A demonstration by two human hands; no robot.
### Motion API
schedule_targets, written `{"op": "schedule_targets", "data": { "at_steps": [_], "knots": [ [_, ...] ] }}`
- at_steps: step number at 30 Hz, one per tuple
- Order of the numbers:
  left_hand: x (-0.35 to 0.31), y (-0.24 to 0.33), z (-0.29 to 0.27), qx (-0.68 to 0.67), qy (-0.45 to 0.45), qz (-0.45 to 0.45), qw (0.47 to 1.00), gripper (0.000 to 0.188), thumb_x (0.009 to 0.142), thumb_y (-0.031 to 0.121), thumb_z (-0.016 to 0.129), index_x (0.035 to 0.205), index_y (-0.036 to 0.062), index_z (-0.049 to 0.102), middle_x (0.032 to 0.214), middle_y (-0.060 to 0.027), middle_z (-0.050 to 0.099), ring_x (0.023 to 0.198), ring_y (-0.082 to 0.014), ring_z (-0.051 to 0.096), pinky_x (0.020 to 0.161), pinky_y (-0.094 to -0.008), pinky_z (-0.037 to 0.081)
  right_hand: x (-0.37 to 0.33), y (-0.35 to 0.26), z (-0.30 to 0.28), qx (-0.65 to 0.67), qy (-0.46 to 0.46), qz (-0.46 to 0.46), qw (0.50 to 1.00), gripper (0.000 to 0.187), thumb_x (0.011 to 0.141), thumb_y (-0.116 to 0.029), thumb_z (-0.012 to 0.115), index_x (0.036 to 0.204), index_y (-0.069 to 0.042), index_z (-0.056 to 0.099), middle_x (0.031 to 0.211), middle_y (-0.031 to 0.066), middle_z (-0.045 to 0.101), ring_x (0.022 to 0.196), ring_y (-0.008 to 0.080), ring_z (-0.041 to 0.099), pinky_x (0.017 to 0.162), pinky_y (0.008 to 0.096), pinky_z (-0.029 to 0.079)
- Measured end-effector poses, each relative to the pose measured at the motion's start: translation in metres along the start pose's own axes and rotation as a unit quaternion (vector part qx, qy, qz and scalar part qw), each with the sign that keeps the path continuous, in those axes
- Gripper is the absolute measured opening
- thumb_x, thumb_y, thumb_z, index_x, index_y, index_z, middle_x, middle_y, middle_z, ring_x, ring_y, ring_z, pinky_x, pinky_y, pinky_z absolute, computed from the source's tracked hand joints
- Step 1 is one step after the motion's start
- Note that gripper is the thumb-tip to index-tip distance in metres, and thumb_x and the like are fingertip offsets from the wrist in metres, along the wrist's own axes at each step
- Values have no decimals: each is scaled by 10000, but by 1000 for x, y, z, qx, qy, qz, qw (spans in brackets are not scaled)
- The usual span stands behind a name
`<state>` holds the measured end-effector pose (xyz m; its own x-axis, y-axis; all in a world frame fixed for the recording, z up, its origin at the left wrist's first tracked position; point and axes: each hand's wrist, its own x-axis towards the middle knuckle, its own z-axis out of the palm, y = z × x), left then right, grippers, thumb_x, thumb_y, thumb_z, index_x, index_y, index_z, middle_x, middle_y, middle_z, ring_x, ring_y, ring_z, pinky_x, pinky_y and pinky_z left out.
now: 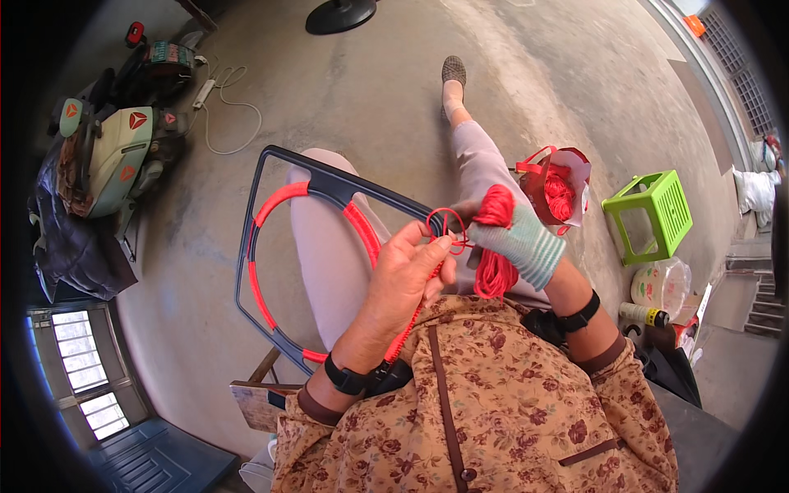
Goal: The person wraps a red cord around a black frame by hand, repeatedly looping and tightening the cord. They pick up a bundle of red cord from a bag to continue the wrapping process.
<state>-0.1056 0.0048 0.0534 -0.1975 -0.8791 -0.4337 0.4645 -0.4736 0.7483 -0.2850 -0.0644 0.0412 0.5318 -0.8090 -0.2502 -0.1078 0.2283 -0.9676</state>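
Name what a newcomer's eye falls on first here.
Likely the bundle of red cord in the gloved right hand near the middle, with the bare left hand just beside it. Next, the dark frame partly wrapped in red, over the left leg. Then the bright green stool at right.

Here's the red cord point(496, 277), smooth strands with a slight sheen; the dark frame point(393, 195), satin and plastic-looking; knitted cloth on the glove point(526, 244), matt; glossy plastic on the green stool point(675, 205); dull, concrete-like floor point(374, 103).
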Motion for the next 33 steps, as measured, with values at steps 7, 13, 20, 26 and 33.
{"op": "schedule_targets", "data": {
  "at_steps": [7,13,20,26,33],
  "knots": [
    [0,0,0,-8,1,-4,1000,174,981,194,517,1058,38,519,667,-41,586,434,-35,422,393,-176,325,-7,-2,4,-175,41,-28,983,235,806,-179,736,975,-33,661,824,32,670,745,104,614,696,279,504],
    [4,-3,-2,1,22,-8,1000,176,985,201,498,1017,30,528,678,-48,589,439,-49,434,392,-183,327,-23,-7,3,-320,16,-261,911,341,678,-54,745,1006,-113,678,838,103,659,785,287,655,693,344,511],
    [3,-3,-4,-16,4,-2,1000,265,1006,246,429,1061,18,553,674,-74,599,437,-72,424,392,-196,317,-38,-17,-1,-412,-24,-258,873,343,674,-76,753,1005,-120,675,803,95,639,768,313,643,666,372,499],
    [2,-1,0,-14,19,-2,1000,262,1011,251,422,1047,28,555,651,-82,590,414,-73,411,382,-196,314,-38,-2,-4,-295,15,-257,920,307,711,-86,743,1012,-104,681,884,99,678,761,265,659,694,347,512],
    [2,0,-1,-19,9,3,1000,219,1014,235,439,928,43,498,651,-73,595,430,-66,440,396,-187,353,-16,11,-5,-315,88,-110,938,152,745,-128,730,818,-40,630,766,69,649,691,206,630,632,328,517]
  ]
}}
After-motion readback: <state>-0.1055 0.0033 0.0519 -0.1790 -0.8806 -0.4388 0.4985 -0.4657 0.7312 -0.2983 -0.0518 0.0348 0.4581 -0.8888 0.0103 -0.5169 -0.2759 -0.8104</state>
